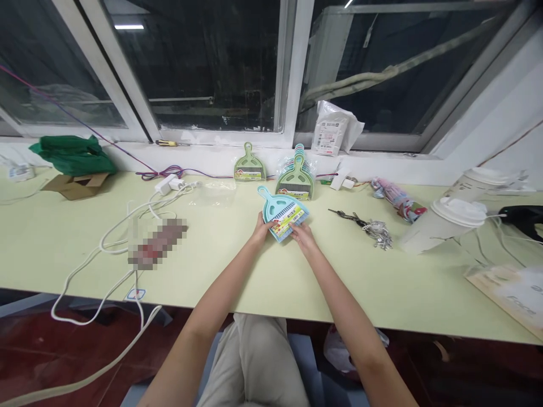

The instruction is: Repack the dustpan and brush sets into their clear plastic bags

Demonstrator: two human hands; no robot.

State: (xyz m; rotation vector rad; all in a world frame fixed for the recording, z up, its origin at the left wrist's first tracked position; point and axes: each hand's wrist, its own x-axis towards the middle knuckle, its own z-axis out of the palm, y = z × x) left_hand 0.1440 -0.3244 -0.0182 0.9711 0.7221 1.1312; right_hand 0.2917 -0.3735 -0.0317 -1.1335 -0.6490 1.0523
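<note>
A light blue dustpan-and-brush set (285,213) is tilted over the table between my hands, its handle pointing up and left. A yellow printed label crosses the bristles. My left hand (263,228) grips its lower left side, thumb on the front. On the lower right edge, my right hand (302,235) closes around it with the thumb near the label. Just behind stands a stack of similar dustpan sets (296,183) with a green one in front, leaning by the wall. A single green dustpan set (249,168) stands to its left.
White cables (102,243) and a blurred-out object (156,244) lie left. A flattened clear bag (214,193) is behind them. Keys (377,233), a folded umbrella (396,199) and white cups (443,223) are right. A white package (335,129) sits on the sill.
</note>
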